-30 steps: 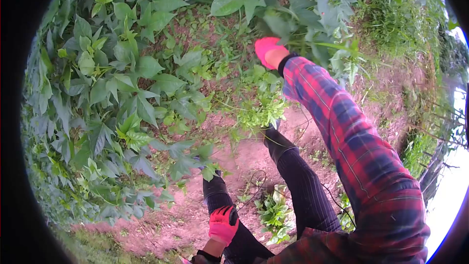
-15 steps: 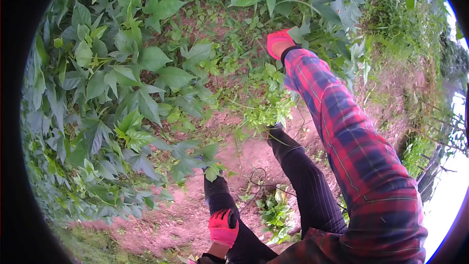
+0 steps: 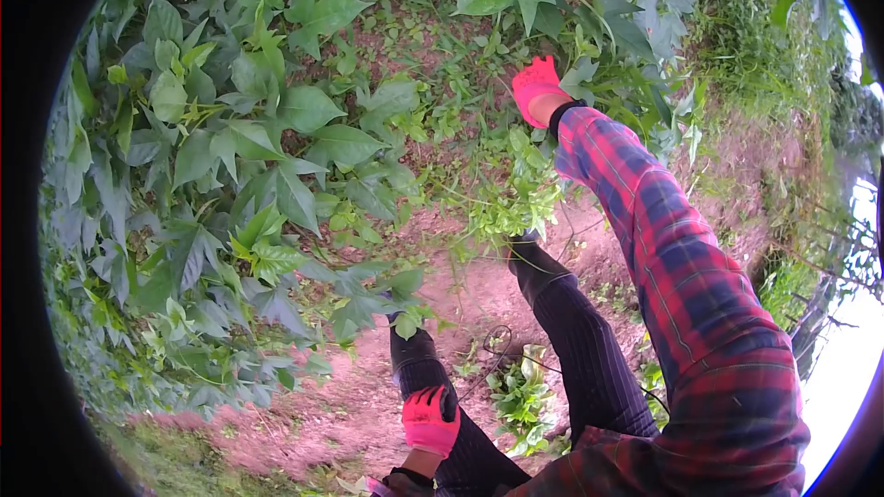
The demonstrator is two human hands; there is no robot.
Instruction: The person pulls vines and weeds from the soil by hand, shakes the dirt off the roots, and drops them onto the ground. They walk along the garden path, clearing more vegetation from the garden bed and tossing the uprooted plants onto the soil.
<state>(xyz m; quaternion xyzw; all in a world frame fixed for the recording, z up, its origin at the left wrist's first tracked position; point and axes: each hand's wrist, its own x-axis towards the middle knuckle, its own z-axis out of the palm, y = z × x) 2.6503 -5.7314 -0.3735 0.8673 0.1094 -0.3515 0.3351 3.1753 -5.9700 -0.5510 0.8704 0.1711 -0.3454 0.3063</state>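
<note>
My right hand (image 3: 537, 90), in a pink glove, reaches forward and low among small green weeds (image 3: 529, 161) beside broad-leaved plants. Its fingers curl down and away from view, so what they hold is hidden. A leafy clump (image 3: 506, 210) lies between this hand and my right boot (image 3: 534, 267). Near the bottom, my left hand (image 3: 431, 421), in a pink glove with dark fingertips, rests on my left leg (image 3: 425, 373). Its fingers are curled in, with nothing seen in them.
Dense broad-leaved vines (image 3: 249, 138) cover the left and far side. Reddish bare soil (image 3: 460, 285) runs around my boots. A thin dark cord (image 3: 502, 350) loops between my legs, near a small leafy plant (image 3: 522, 400). Grass (image 3: 737, 46) grows at the right.
My right hand has shifted slightly right and down in view, and its glove shows more. The whole scene moves a little to the right; my left hand stays on my leg.
</note>
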